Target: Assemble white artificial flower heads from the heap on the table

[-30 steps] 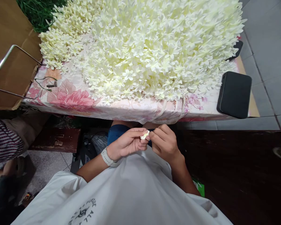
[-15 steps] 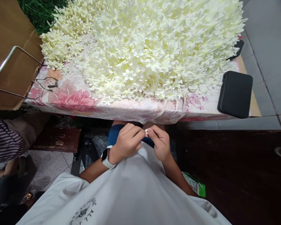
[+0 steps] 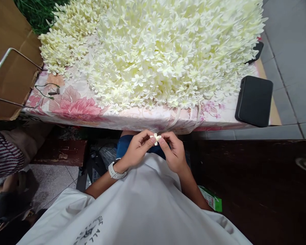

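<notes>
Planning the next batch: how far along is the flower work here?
Done, it seems: a big heap of cream-white flowers covers most of the pink floral tablecloth. In hand: one small cream flower, petals open, pinched between the left hand and right hand below the table's edge. Left: unclear, since no pile of unfinished pieces shows.

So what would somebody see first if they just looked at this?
The huge heap of cream-white flowers covers most of the pink floral tablecloth at the top. Below the table edge, the left hand and right hand pinch one small cream-white flower between them. A flat black rectangular case lies at the table's right end.
</notes>
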